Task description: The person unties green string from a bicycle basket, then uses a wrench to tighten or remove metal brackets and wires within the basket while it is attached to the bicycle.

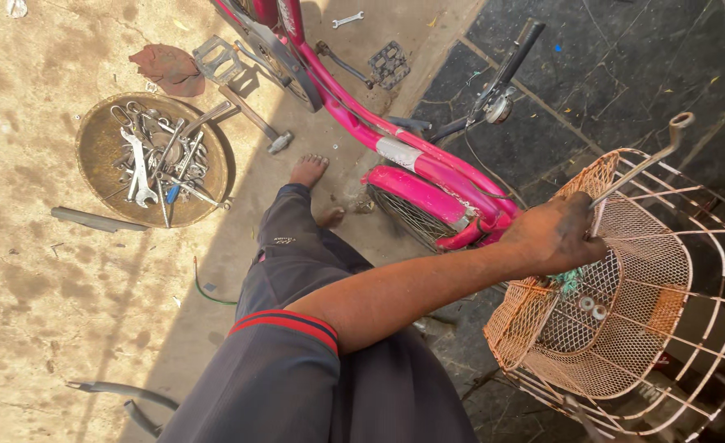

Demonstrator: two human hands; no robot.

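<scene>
Gripping a long spanner (pixel 641 168) in my right hand (pixel 555 234), fingers curled tight round its shank, I work at the rusty orange wire basket (pixel 666 262) that sits at the front of the pink bicycle (pixel 428 168) lying on the ground. The spanner's ring end points up and away, past the basket rim; its lower end is hidden under my fist, near the basket's back wall. My left hand is out of view, so I cannot tell its state. I judge I am at the basket's fixing, and the next move calls for seating the tool squarely before turning. More spanners lie in the round metal pan (pixel 100 156) well behind me, beside a hammer (pixel 256 123).
</scene>
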